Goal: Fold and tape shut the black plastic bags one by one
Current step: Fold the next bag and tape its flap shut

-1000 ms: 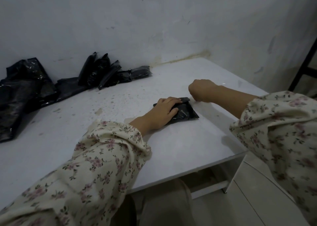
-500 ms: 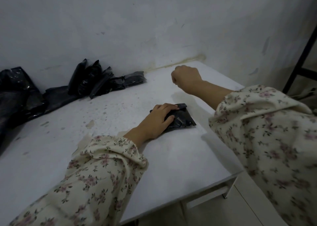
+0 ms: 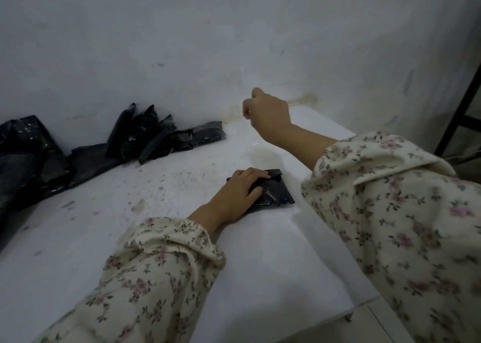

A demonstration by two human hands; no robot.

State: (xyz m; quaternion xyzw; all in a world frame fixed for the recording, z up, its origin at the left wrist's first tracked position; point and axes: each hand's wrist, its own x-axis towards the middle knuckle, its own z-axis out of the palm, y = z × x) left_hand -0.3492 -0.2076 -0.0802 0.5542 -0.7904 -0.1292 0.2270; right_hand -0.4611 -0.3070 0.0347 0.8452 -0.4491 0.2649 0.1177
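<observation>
Head: left hand (image 3: 234, 197) atop folded bag (image 3: 279, 193)

The light was dim, flat and bluish-grey, with no lamp in view. The wall (image 3: 182, 43) darkened toward its upper corners. Only faint glints showed on the heap of black bags (image 3: 140, 134), whose folds sank into near black. A soft shadow lay on the table (image 3: 273, 264) beside the right sleeve (image 3: 390, 225), which looked smeared. Fine grain covered everything, and the table's edges bowed toward the borders of the view.
</observation>
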